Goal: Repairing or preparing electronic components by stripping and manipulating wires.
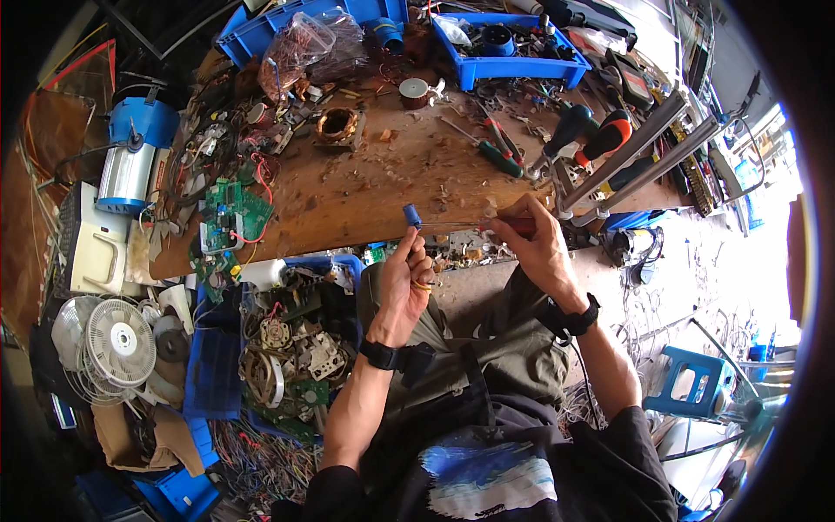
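Note:
Between the fingertips of my left hand (407,277) is a small blue cylindrical part (411,214), held upright at the table's front edge. Yellowish wire ends show beside its lower fingers. My right hand (541,244) is closed round the red handle of a screwdriver (452,225). The thin shaft points left, and its tip reaches the lower end of the blue part; whether it touches, I cannot tell. Both hands are above my lap, in front of the wooden table (348,204).
A copper-wound coil (337,126), green circuit boards (237,213) and pliers (502,157) lie on the table. Metal posts (639,148) rise at the right. Below stands a blue crate (213,365) of scrap parts; a fan (120,342) is at the left, a blue stool (689,383) at the right.

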A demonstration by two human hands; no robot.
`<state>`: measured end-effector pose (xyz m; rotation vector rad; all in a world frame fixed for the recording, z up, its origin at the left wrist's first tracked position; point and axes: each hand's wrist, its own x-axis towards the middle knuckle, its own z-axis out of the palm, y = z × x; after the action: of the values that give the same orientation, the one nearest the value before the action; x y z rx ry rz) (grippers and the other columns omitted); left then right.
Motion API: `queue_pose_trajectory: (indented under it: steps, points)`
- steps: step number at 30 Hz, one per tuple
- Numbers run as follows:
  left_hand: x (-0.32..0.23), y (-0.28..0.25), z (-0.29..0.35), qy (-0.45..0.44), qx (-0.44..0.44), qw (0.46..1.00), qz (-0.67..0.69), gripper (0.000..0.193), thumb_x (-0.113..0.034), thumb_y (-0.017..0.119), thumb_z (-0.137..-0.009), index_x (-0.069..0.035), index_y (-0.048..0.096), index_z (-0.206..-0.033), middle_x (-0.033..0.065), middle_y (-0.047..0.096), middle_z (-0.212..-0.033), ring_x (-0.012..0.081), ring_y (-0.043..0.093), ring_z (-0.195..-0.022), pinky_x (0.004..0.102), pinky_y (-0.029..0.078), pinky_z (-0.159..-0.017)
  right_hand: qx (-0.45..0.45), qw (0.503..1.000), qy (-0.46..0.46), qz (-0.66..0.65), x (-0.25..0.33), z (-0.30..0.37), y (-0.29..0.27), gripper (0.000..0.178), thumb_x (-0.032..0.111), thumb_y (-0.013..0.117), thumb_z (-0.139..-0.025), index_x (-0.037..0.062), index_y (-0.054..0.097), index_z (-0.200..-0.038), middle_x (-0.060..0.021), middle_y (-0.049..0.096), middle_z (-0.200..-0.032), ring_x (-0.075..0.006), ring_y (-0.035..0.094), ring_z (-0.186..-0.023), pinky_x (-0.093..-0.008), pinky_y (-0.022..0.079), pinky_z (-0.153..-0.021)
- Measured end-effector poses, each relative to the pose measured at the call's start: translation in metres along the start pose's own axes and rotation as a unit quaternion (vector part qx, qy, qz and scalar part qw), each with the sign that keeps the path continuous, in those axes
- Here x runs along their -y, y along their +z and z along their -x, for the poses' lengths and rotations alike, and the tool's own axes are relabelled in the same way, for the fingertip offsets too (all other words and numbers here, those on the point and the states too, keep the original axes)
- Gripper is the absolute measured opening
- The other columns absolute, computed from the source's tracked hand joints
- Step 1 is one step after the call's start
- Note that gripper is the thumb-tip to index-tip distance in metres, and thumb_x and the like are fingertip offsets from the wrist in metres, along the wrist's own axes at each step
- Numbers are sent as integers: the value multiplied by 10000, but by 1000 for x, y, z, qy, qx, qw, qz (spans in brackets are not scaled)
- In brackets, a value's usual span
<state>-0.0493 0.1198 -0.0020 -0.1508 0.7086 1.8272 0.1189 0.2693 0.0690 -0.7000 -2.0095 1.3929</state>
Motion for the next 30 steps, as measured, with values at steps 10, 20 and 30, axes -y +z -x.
queue_pose_trajectory:
  steps: [10, 20, 30]
  points:
    - [-3, -3, 10, 40, -60, 976, -206, 298, -370, 580, -1067, -93, 596, -957, -72, 379, -660, 51, 376, -553, 245, 441, -506, -28, 993, 110, 22, -4, -7, 4, 252, 182, 759, -948, -31, 624, -957, -104, 753, -873, -127, 707, -788, -275, 559, -719]
    - [13, -16, 16, 112, 3, 973, -202, 343, -294, 477, -1112, 7, 625, -1040, 5, 553, -736, 104, 568, -607, 400, 646, -785, -57, 993, 102, 28, -9, -4, 11, 297, 248, 765, -950, -21, 639, -946, -80, 725, -773, -82, 642, -666, -252, 497, -606]
    - [-6, -21, 20, 194, -17, 838, -510, 398, -405, 447, -1113, -53, 592, -999, -32, 477, -718, 66, 575, -708, 309, 602, -692, -105, 990, 78, -48, -10, 11, -2, 241, 201, 758, -960, -15, 651, -978, -46, 729, -803, -70, 644, -713, -237, 504, -633]
